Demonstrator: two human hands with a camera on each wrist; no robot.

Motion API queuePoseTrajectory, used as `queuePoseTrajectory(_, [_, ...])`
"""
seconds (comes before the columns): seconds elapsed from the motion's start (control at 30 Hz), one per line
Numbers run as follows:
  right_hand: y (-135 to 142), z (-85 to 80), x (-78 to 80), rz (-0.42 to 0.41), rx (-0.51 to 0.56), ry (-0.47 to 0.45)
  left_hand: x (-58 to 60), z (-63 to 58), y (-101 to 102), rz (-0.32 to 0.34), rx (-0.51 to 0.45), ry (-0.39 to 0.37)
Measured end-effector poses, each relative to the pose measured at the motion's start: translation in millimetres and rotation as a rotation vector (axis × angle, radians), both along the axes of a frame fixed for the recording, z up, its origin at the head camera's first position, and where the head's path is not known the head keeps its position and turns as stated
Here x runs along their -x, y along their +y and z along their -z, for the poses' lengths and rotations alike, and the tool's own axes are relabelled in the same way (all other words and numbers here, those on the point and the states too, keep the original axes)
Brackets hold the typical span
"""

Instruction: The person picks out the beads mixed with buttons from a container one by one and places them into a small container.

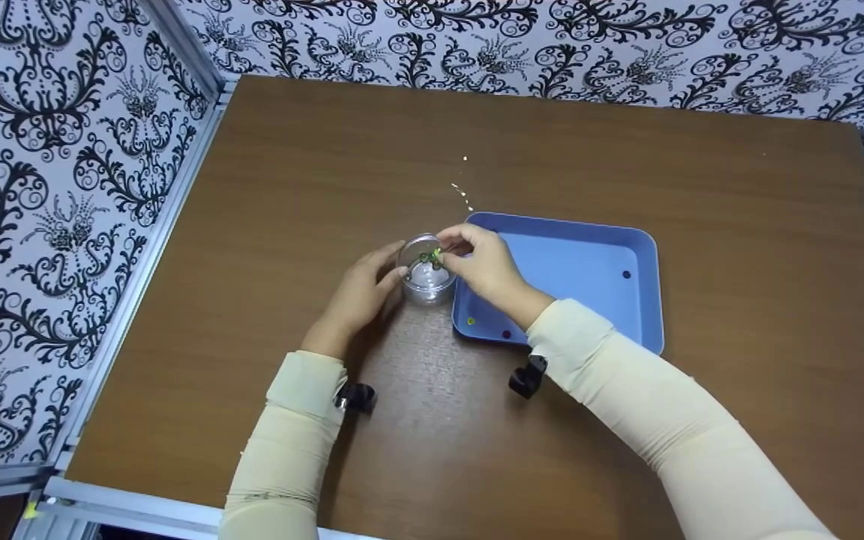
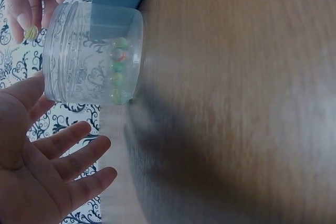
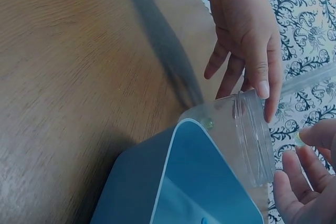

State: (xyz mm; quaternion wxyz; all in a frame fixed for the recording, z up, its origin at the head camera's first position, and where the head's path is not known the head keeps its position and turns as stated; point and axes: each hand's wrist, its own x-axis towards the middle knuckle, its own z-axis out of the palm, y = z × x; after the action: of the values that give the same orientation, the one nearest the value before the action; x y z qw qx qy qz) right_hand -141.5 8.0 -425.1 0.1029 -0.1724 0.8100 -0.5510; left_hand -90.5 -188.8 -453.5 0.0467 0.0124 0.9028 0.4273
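Note:
A clear plastic jar (image 1: 427, 279) stands upright on the table, with several green and yellowish marbles (image 2: 118, 66) on its bottom, one with orange in it. My left hand (image 1: 357, 296) is at the jar's left side, its thumb and index finger touching the rim and the other fingers extended away in the left wrist view. Over the jar's mouth, my right hand (image 1: 484, 262) pinches a yellow-green marble (image 2: 31, 33) between thumb and fingertips. Right of the jar lies a blue tray (image 1: 574, 255) holding a few loose marbles, including a yellow one (image 1: 471, 321) and a dark red one (image 1: 507, 334).
Small pale specks (image 1: 462, 193) lie on the brown table (image 1: 312, 150) behind the tray. A dark marble (image 1: 626, 274) sits near the tray's right side. Patterned walls (image 1: 477, 45) border the table at the back and sides. Black wrist cameras (image 1: 528, 376) hang from both sleeves.

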Motion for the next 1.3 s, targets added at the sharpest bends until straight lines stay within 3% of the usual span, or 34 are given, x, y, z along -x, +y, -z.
queuePoseTrajectory(0.53, [-7.1,-4.0,-6.1,-0.07,-0.081,0.052,0.6,0.0,-0.8,0.001,-0.007,0.005])
queuePoseTrajectory(1.3, [-6.9,-1.0,-6.3,-0.207,-0.403,0.39,-0.3,-1.4,-1.2,0.014,-0.001,0.025])
